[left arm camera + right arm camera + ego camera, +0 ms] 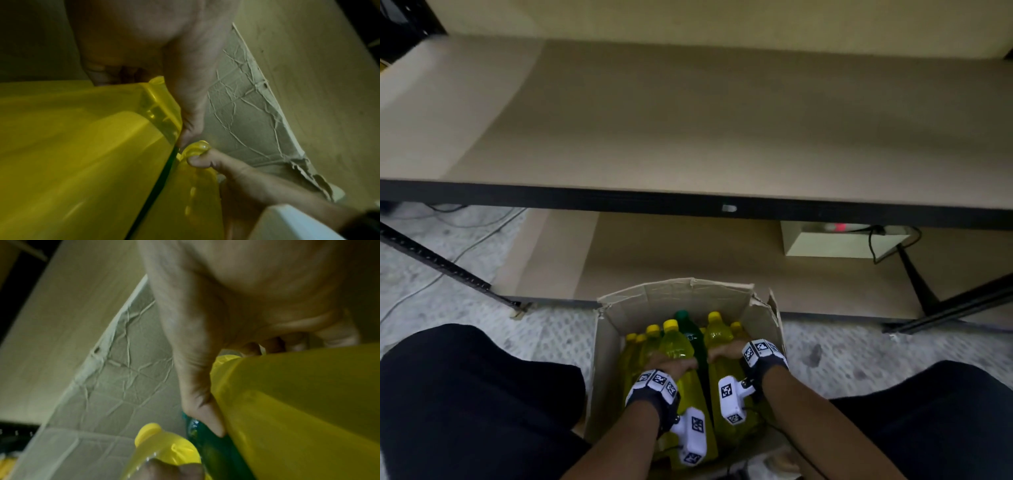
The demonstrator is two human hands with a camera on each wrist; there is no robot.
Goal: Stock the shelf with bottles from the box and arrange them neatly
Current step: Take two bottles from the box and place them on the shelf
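An open cardboard box (678,298) on the floor between my knees holds several yellow bottles with yellow caps and one green bottle (690,329). My left hand (671,366) grips a yellow bottle (675,344) around its upper body; the left wrist view shows its thumb and fingers wrapped round that bottle (82,146). My right hand (726,351) grips another yellow bottle (717,334) just right of the green one; in the right wrist view its thumb lies along that yellow bottle (298,410). The shelf board (688,120) above the box is bare.
A lower shelf board (688,253) lies just behind the box, with a pale box (835,241) and a black cable at its right. Black metal frame rails run at the left (441,263) and right (945,308). Cables trail across the speckled floor at left.
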